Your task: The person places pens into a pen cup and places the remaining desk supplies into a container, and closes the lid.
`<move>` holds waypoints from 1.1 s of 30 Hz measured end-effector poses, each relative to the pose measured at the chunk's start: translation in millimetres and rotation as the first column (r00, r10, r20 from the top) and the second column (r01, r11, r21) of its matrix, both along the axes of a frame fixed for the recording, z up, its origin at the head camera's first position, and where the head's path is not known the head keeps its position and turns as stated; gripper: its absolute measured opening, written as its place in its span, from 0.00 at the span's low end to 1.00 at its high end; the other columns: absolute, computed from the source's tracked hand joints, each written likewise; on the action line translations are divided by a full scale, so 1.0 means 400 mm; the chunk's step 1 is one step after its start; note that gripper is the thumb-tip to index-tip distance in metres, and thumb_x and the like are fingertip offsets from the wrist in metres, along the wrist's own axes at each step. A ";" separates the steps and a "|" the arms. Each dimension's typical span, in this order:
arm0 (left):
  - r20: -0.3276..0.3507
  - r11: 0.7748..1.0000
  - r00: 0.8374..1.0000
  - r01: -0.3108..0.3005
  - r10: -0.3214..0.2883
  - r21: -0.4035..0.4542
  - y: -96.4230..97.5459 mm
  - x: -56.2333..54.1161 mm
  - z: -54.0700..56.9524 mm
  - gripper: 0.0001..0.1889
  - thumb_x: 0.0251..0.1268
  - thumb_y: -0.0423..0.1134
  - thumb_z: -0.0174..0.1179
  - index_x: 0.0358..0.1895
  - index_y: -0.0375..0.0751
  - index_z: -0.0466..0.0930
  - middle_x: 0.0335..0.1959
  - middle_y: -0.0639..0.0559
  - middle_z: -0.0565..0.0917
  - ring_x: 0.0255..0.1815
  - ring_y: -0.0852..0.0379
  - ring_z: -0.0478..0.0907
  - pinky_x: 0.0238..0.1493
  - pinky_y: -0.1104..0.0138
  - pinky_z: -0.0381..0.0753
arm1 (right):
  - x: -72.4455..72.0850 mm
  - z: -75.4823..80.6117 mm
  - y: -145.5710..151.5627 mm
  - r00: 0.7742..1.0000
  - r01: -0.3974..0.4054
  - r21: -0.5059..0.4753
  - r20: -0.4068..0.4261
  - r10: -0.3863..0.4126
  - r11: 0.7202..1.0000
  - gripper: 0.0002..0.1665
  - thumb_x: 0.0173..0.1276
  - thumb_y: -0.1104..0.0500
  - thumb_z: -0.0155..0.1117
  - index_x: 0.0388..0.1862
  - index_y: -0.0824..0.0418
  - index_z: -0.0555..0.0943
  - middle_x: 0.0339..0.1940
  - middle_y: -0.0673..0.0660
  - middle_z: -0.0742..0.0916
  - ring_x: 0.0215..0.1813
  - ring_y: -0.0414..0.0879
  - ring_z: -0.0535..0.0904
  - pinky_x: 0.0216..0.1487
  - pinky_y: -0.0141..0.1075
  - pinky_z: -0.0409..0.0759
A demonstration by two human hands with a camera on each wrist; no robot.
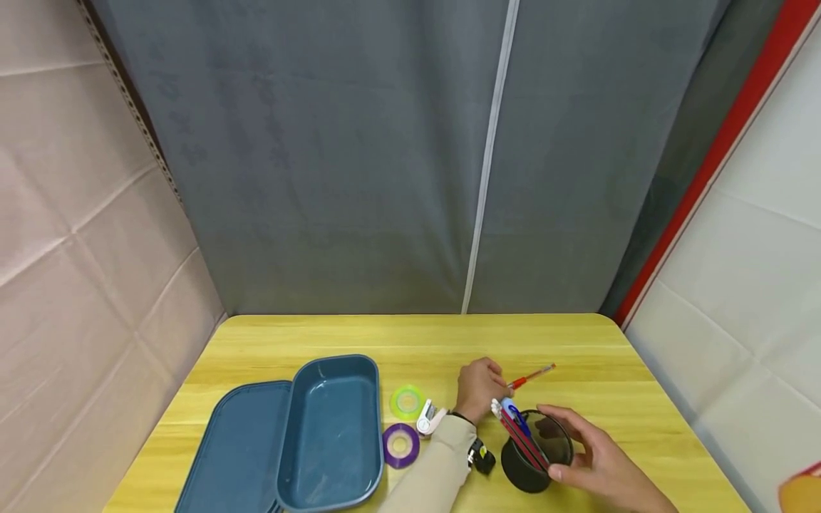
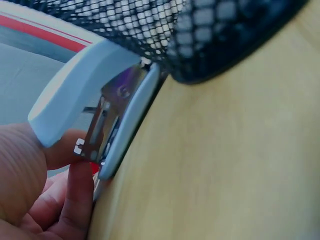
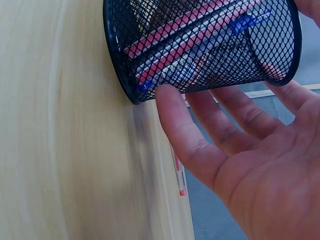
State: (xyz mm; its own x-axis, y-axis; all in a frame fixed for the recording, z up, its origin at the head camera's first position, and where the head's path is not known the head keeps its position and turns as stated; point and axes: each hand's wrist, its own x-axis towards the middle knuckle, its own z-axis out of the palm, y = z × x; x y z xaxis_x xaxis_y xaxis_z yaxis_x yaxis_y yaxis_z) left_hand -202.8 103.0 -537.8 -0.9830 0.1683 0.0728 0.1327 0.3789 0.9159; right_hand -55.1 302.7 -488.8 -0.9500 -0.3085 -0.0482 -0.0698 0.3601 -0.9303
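Observation:
My right hand curves around the black mesh pen holder, with the thumb at its near side. Inside the holder stand dark red striped pencils and a blue pen; in the right wrist view they show through the mesh. Beyond the holder, my left hand pinches the end of a red pen low at the table; the fingers partly hide that end. A pale blue stapler sits between the left hand and the holder, its upper arm raised in the left wrist view.
Left of the left arm are a green tape roll, a purple tape roll and a small white device. A blue tray stands farther left, beside a flat blue lid. A grey curtain hangs behind the table.

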 end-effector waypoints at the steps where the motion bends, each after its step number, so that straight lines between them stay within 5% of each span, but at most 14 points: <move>1: -0.002 1.000 1.000 0.003 -0.003 0.003 0.000 0.001 0.001 0.20 0.43 0.30 0.84 0.42 0.37 0.87 0.22 0.58 0.89 0.20 0.68 0.81 0.26 0.73 0.80 | 0.000 -0.001 0.000 1.000 0.006 0.003 0.008 -0.006 1.000 0.39 0.75 0.66 0.66 0.82 0.57 0.64 0.74 0.62 0.76 0.59 0.41 0.82 0.42 0.39 0.90; 10: -0.015 1.000 1.000 0.002 -0.002 0.023 -0.002 0.008 0.007 0.24 0.46 0.31 0.82 0.49 0.36 0.86 0.23 0.59 0.90 0.21 0.69 0.79 0.29 0.74 0.79 | -0.004 -0.012 0.004 0.995 -0.015 0.019 -0.098 0.017 1.000 0.39 0.73 0.67 0.68 0.81 0.53 0.67 0.74 0.62 0.77 0.55 0.43 0.82 0.33 0.37 0.86; 17: -0.005 0.999 1.000 -0.023 0.023 0.049 -0.006 0.015 0.009 0.21 0.46 0.31 0.80 0.48 0.38 0.88 0.23 0.61 0.89 0.22 0.69 0.79 0.30 0.74 0.79 | -0.003 -0.016 0.003 0.998 -0.023 -0.009 -0.062 0.023 1.000 0.39 0.74 0.67 0.67 0.81 0.54 0.66 0.73 0.60 0.77 0.57 0.42 0.83 0.40 0.39 0.89; 27: -0.014 0.998 0.999 -0.052 0.053 0.040 -0.009 0.010 0.012 0.17 0.49 0.32 0.78 0.46 0.42 0.90 0.23 0.64 0.86 0.21 0.70 0.77 0.28 0.74 0.77 | -0.007 -0.013 0.004 0.996 -0.018 0.006 -0.083 0.018 1.000 0.39 0.75 0.67 0.66 0.81 0.55 0.66 0.75 0.56 0.77 0.57 0.40 0.82 0.35 0.37 0.86; 33: 0.015 0.997 1.000 -0.019 0.018 0.069 -0.010 0.009 0.011 0.15 0.50 0.31 0.78 0.43 0.40 0.90 0.25 0.63 0.87 0.24 0.70 0.78 0.30 0.74 0.79 | -0.009 -0.011 0.004 0.997 -0.018 0.014 -0.073 0.019 1.000 0.39 0.74 0.67 0.66 0.81 0.52 0.67 0.74 0.61 0.76 0.56 0.41 0.82 0.34 0.37 0.87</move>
